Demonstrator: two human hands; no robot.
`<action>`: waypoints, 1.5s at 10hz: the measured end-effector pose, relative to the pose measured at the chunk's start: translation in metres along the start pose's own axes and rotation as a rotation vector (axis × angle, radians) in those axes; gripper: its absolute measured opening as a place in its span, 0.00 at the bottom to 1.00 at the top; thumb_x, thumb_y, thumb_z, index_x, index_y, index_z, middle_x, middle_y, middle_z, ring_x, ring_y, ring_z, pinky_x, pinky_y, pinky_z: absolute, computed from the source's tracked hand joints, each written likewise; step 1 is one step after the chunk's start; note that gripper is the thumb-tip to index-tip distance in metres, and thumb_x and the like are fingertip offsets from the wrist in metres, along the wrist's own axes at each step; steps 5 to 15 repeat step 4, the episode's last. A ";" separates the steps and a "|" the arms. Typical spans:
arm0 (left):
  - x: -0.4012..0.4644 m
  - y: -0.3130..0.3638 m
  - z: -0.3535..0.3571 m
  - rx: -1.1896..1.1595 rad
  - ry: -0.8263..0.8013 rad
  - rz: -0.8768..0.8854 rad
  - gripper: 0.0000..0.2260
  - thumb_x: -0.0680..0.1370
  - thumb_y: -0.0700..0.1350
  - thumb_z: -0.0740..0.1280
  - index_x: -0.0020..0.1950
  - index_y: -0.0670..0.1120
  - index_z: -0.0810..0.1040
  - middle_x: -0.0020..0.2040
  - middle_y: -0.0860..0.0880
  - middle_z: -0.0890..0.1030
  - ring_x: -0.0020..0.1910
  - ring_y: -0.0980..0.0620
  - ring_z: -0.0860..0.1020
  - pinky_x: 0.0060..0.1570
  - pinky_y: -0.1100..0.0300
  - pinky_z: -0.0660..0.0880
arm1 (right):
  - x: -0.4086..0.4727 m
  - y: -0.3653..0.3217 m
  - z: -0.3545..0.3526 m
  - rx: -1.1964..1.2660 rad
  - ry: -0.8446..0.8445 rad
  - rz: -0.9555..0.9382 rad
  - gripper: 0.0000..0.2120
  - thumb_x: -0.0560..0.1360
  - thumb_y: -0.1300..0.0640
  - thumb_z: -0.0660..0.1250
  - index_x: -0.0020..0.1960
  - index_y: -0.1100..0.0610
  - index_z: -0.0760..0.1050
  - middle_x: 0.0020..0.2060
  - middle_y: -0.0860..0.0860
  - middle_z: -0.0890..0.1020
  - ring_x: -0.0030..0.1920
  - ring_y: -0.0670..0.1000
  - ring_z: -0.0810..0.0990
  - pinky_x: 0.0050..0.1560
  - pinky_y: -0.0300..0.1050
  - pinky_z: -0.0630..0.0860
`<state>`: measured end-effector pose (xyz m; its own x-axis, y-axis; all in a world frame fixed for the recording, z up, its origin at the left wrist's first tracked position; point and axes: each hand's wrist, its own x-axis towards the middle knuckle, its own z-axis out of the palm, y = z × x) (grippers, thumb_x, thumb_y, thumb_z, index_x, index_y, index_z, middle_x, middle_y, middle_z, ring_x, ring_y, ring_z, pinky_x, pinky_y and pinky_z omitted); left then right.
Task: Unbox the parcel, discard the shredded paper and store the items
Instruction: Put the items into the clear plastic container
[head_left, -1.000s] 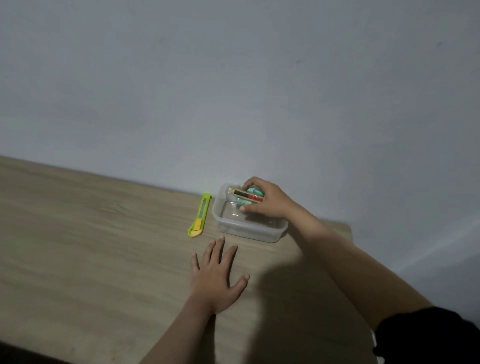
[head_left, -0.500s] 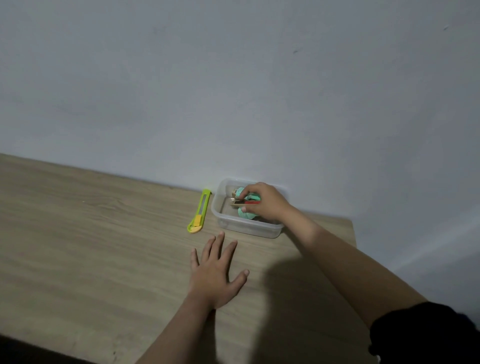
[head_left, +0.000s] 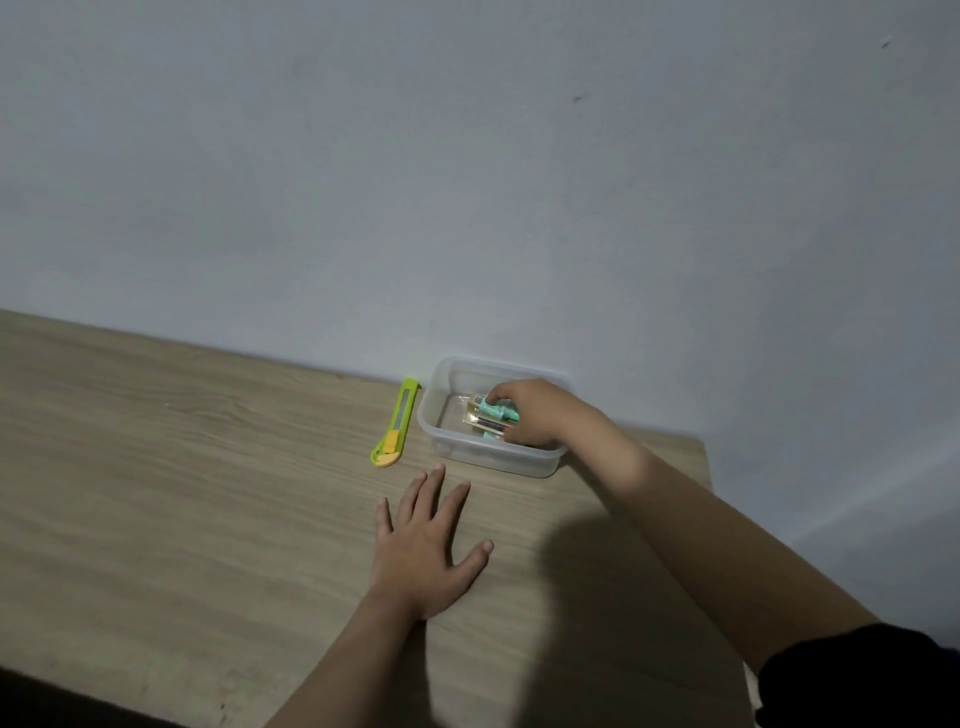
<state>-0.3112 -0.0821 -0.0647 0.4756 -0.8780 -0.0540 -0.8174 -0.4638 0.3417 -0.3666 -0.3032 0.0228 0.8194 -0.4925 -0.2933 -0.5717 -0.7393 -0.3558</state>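
A clear plastic container (head_left: 441, 441) stands at the back of the wooden table (head_left: 182, 493), near the wall. My right hand (head_left: 540, 413) reaches down inside it and is closed on a small bundle of items (head_left: 491, 415), teal pieces together with a flat packet that has a gold edge. The bundle rests at or near the container's floor. My left hand (head_left: 426, 545) lies flat on the table in front of the container, fingers spread, holding nothing.
A green and yellow utility knife (head_left: 396, 423) lies on the table just left of the container. The table's right edge (head_left: 722, 545) runs close behind my right forearm. A plain wall rises right behind the container.
My right hand has sunk from above the container's rim down into it, carrying the bundle of items. The left hand has stayed flat on the table.
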 end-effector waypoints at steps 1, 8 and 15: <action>-0.001 0.001 0.000 -0.009 0.008 0.004 0.32 0.71 0.70 0.53 0.74 0.62 0.52 0.78 0.56 0.46 0.77 0.53 0.45 0.71 0.39 0.44 | 0.001 0.001 -0.001 0.010 0.024 -0.024 0.27 0.68 0.58 0.71 0.66 0.51 0.71 0.62 0.53 0.77 0.60 0.54 0.75 0.51 0.42 0.70; 0.000 0.004 -0.001 -0.019 0.009 -0.004 0.32 0.71 0.69 0.54 0.74 0.62 0.53 0.78 0.56 0.47 0.77 0.53 0.45 0.71 0.39 0.44 | -0.001 0.003 0.000 0.182 0.118 -0.080 0.24 0.67 0.51 0.75 0.62 0.49 0.76 0.59 0.51 0.80 0.58 0.52 0.77 0.57 0.46 0.73; 0.000 0.004 -0.001 -0.019 0.009 -0.004 0.32 0.71 0.69 0.54 0.74 0.62 0.53 0.78 0.56 0.47 0.77 0.53 0.45 0.71 0.39 0.44 | -0.001 0.003 0.000 0.182 0.118 -0.080 0.24 0.67 0.51 0.75 0.62 0.49 0.76 0.59 0.51 0.80 0.58 0.52 0.77 0.57 0.46 0.73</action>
